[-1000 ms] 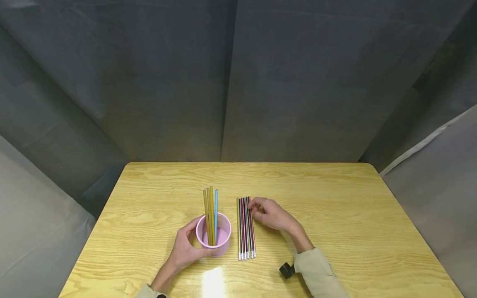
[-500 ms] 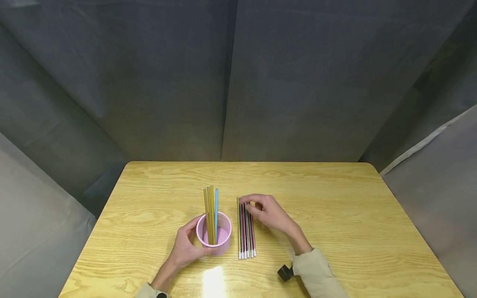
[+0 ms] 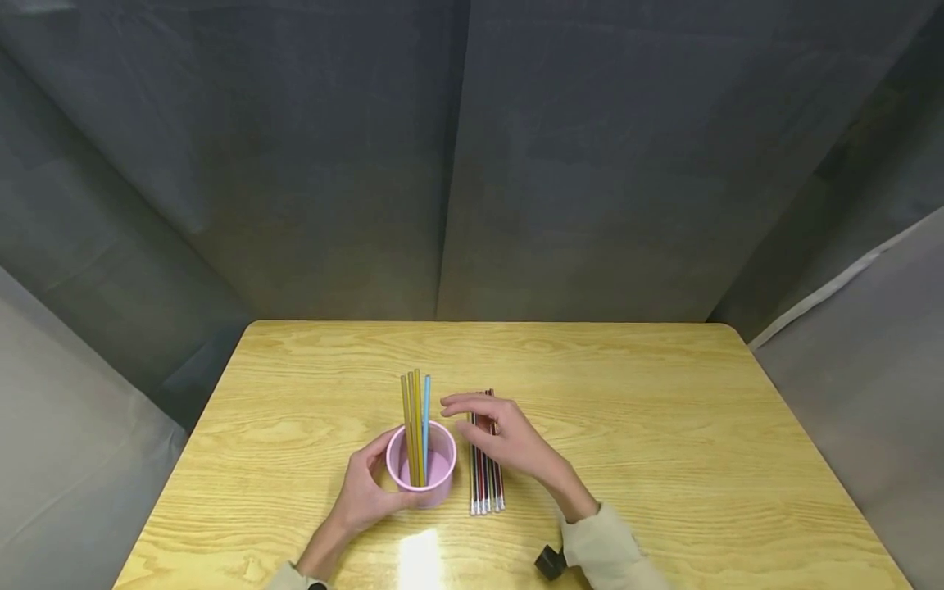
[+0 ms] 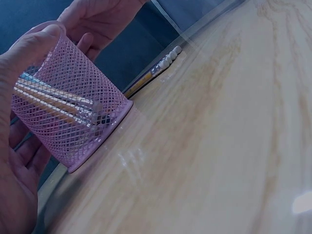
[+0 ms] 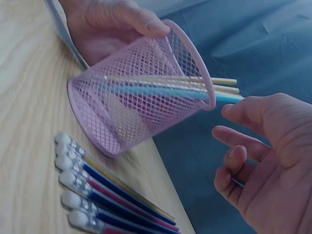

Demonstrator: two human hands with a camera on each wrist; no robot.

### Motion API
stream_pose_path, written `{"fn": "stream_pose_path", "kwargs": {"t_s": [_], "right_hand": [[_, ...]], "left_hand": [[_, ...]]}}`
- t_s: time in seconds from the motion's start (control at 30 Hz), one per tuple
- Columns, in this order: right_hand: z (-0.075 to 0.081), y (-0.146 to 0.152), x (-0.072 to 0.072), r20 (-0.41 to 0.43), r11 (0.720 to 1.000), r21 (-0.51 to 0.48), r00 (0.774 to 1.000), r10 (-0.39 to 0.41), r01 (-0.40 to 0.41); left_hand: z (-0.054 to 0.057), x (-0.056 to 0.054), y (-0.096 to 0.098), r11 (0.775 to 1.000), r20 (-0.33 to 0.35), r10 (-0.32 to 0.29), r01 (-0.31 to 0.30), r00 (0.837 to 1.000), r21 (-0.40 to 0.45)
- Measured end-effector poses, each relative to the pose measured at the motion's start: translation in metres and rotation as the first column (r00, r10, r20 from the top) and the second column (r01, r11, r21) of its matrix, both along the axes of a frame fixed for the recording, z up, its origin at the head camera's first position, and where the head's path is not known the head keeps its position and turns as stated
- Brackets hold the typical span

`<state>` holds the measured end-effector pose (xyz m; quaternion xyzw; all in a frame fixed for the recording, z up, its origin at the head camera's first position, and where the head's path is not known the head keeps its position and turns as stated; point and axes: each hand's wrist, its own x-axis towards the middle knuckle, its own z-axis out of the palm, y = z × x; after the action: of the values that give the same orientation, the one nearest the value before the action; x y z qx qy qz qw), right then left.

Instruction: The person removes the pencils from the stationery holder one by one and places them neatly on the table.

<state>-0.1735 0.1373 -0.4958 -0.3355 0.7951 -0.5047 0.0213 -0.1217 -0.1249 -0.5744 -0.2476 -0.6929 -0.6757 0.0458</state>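
Observation:
My left hand (image 3: 369, 492) grips a pink mesh pencil cup (image 3: 442, 490) from its left side, thumb in front. Several yellow pencils (image 3: 413, 410) and one light blue pencil (image 3: 426, 401) stand in the cup, leaning. In the left wrist view, the mesh (image 4: 87, 73) lets their lower ends show through. My right hand (image 3: 509, 438) hovers over the far part of a row of striped pencils (image 3: 487, 492), fingers loosely extended toward the cup and holding nothing. In the right wrist view, its fingers (image 5: 243, 141) are close to the blue pencil's tip; I cannot tell whether they touch.
The row of striped pencils lies just right of the cup, with white erasers (image 5: 70, 180) toward the person. All stands on a wood-grain table (image 3: 627, 393). Grey curtains (image 3: 575, 205) hang behind and at both sides. A small black device (image 3: 549, 563) sits at my right sleeve.
My right hand has moved left, from the right edge of the pencil row across its far ends toward the cup. The left hand and the cup have stayed nearly still.

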Motion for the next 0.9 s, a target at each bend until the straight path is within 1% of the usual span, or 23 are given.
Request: {"fn": "stream_pose_path", "kwargs": {"t_s": [0.13, 0.23, 0.47, 0.53, 0.57, 0.7, 0.77, 0.8, 0.9], "right_hand": [[-0.001, -0.006, 0.002, -0.012, 0.999, -0.003, 0.999, 0.032, -0.032], [-0.001, -0.01, 0.005, 0.008, 0.999, -0.002, 0.999, 0.05, -0.05], [-0.002, -0.017, 0.012, 0.083, 0.997, 0.022, 0.994, 0.071, -0.073], [0.009, -0.019, 0.017, 0.091, 0.996, 0.026, 0.992, 0.082, -0.085], [0.011, -0.019, 0.018, 0.098, 0.996, 0.031, 0.991, 0.086, -0.089], [0.013, -0.02, 0.019, 0.104, 0.994, 0.047, 0.99, 0.096, -0.101], [0.002, -0.019, 0.015, 0.103, 0.993, 0.055, 0.99, 0.094, -0.1], [0.0, -0.018, 0.014, 0.101, 0.993, 0.054, 0.99, 0.095, -0.101], [-0.001, -0.017, 0.014, 0.102, 0.993, 0.051, 0.99, 0.1, -0.105]], "left_hand": [[-0.001, 0.0, -0.001, 1.0, 0.008, -0.002, 0.002, 1.0, 0.0], [-0.002, 0.001, -0.001, 1.0, 0.014, -0.002, 0.002, 1.0, 0.006], [-0.001, 0.001, -0.001, 1.0, 0.012, -0.004, 0.004, 1.0, 0.001], [-0.001, 0.0, -0.001, 1.0, 0.012, -0.006, 0.006, 1.0, 0.003], [-0.001, 0.0, 0.0, 1.0, 0.013, -0.007, 0.007, 1.0, 0.003], [-0.001, 0.0, 0.0, 1.0, 0.009, -0.013, 0.013, 1.0, 0.005], [-0.001, 0.0, 0.0, 1.0, 0.008, -0.014, 0.014, 1.0, 0.005], [-0.001, 0.0, 0.0, 1.0, 0.009, -0.013, 0.013, 1.0, 0.005], [0.0, 0.0, 0.0, 1.0, 0.014, -0.011, 0.011, 1.0, 0.008]]}}
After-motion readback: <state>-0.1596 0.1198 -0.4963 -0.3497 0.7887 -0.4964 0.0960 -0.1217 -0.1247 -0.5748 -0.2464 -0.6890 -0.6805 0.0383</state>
